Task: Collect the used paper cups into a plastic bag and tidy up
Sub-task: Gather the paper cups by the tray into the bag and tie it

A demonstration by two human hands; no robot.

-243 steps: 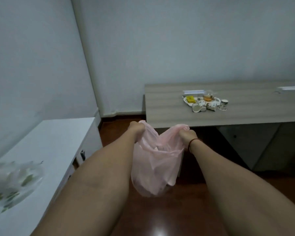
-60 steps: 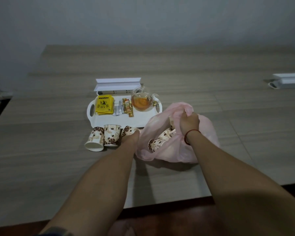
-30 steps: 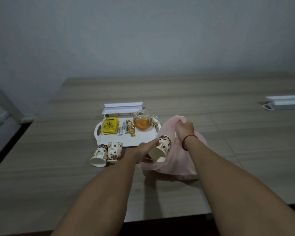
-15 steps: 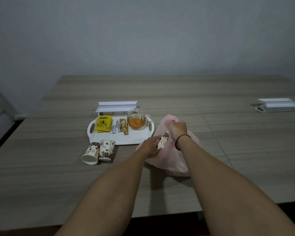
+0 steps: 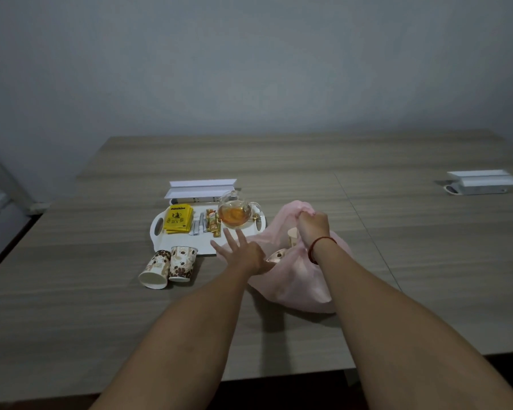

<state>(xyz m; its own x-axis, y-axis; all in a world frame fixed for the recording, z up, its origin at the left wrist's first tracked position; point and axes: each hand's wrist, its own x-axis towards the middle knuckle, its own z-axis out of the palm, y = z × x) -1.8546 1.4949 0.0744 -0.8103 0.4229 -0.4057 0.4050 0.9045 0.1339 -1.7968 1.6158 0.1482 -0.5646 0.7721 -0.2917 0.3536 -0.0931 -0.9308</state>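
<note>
Counter [image 5: 95,306]: bag [image 5: 296,282] part-filled

Bag mouth is pinched and lifted by the right hand [image 5: 311,224], likely so it is kept gaping for loading. Cups in the bag [image 5: 276,255] are seen through the opening. Empty left hand [image 5: 240,251] is spread flat beside the mouth. Two loose cups [image 5: 156,267] are left by the tray [image 5: 187,242].

From my screen the table [image 5: 101,306] reads as matt, grey-brown wood grain. The bag [image 5: 296,285] is thin pink plastic, crinkled and half see-through. The paper cups [image 5: 183,263] look like matt printed paper with plain white insides. I see a smooth white plastic tray [image 5: 172,245], a clear, glossy glass teapot [image 5: 234,213] and a flat, matt painted wall [image 5: 249,69].
</note>
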